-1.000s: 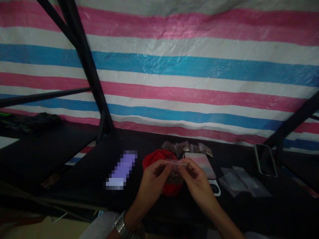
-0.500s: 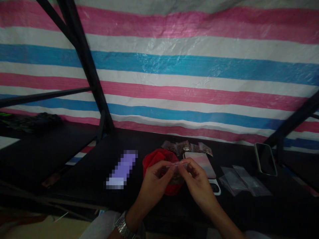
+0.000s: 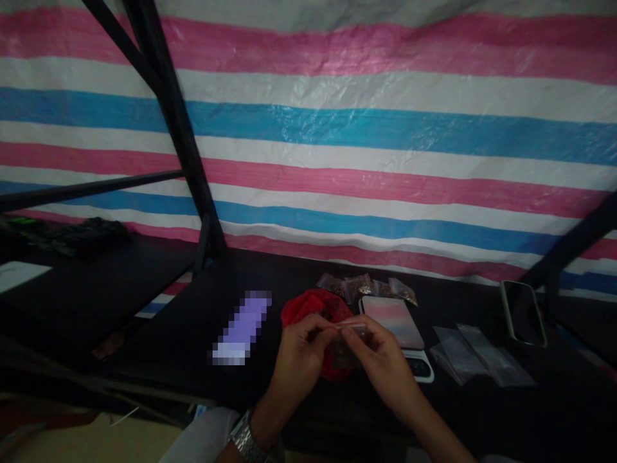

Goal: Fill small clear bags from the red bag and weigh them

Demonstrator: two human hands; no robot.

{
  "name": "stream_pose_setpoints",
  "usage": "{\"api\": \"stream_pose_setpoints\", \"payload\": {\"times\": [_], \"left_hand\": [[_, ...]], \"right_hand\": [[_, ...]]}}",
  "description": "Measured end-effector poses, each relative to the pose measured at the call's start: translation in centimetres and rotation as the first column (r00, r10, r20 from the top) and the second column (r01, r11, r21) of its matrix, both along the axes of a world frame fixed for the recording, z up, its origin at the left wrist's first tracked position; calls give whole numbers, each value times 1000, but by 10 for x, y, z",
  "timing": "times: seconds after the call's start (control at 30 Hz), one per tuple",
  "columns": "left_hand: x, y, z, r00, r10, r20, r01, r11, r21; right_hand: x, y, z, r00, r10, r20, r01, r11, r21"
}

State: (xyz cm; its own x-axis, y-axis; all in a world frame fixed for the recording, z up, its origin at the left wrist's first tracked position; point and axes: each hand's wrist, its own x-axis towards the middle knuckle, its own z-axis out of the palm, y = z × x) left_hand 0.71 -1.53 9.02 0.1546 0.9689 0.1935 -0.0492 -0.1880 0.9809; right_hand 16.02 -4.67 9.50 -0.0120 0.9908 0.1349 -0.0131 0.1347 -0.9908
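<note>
Both hands pinch the top edge of a small clear zip bag [image 3: 343, 355] with dark contents. My left hand [image 3: 299, 352] closes thumb and fingers on the left end of that edge, and my right hand [image 3: 382, 352] does the same on the right. An open red bag [image 3: 304, 306] lies just behind and below them, partly hidden by the hands. Close to the right hand is a small digital scale [image 3: 393, 323] with a pale pinkish plate and a dark display. Several filled zip bags [image 3: 360, 287] lie in a row behind the scale.
Flat, clear zip bags [image 3: 484, 357] lie overlapping on the black table [image 3: 183, 347] to the right. Beyond them a phone [image 3: 523, 314] rests near the black frame. A blurred-out purple item [image 3: 245, 326] lies left. Striped plastic sheeting [image 3: 366, 154] hangs behind.
The whole view has shifted slightly, moving the scene a little to the right. My hands still hold the zip bag's top edge, with the fingers slightly lower.
</note>
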Motion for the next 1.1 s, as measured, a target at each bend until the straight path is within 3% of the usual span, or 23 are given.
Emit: {"api": "stream_pose_setpoints", "payload": {"times": [0.1,0.17,0.27,0.3,0.4,0.5,0.67,0.83,1.1], "left_hand": [[2,3,-3,999,36,22,-36,999,-5],[4,5,-4,994,89,67,-89,996,-11],[3,7,-3,979,180,100,-173,982,-78],[2,8,-3,978,189,91,-180,978,-106],[-3,10,-3,975,211,68,-200,969,-148],[-5,11,-5,971,233,55,-222,962,-156],[-3,9,-3,974,227,20,-222,964,-145],[-1,7,-1,976,219,0,-219,974,-57],[-2,6,-2,981,193,-26,-194,980,-36]], "right_hand": [[7,3,3,1000,-7,19,7,1000,-8],[25,9,6,987,-136,87,134,991,26],[66,24,6,904,-393,169,384,919,87],[81,30,4,882,-421,213,415,907,74],[119,48,-6,819,-428,383,442,895,56],[145,60,-14,724,-489,486,498,859,122],[177,54,-12,631,-533,564,535,825,182],[191,36,-6,621,-516,589,525,833,176],[181,31,-1,611,-496,617,512,842,169]]}}
